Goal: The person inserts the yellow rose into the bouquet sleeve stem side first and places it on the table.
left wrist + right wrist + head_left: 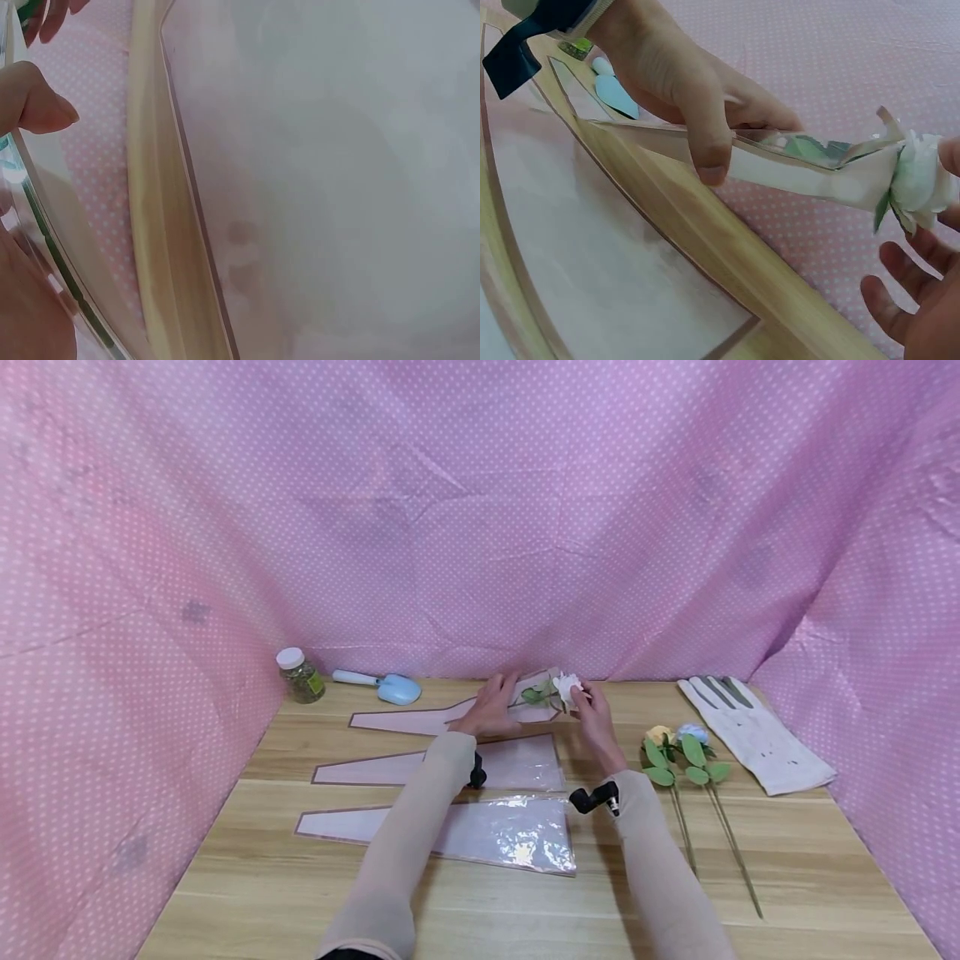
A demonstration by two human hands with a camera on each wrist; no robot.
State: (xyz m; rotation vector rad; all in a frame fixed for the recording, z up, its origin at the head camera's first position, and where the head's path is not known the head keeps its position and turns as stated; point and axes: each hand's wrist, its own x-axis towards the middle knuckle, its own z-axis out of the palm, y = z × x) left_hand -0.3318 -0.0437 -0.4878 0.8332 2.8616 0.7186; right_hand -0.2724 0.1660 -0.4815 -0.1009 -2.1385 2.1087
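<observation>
My left hand (491, 706) grips a tapered flower sleeve (408, 722) with a brown border, its thumb over the near side in the right wrist view. Inside the sleeve lies the stem of an artificial white rose (922, 180); green leaves show through the clear film. The bloom stands out of the wide end. At the bloom, my right hand (597, 727) pinches the petals with thumb and finger, while its other fingers (907, 274) spread below. Two more flat sleeves, a middle one (525, 763) and a near one (495, 839), lie beneath my forearms.
A yellow rose (660, 735) and a blue rose (692, 732) lie at right, beside a white glove (772, 747). Back left stand a white-lidded jar (302, 679) and a light blue trowel (397, 690). Pink dotted cloth (480, 527) hangs behind the wooden table (247, 877).
</observation>
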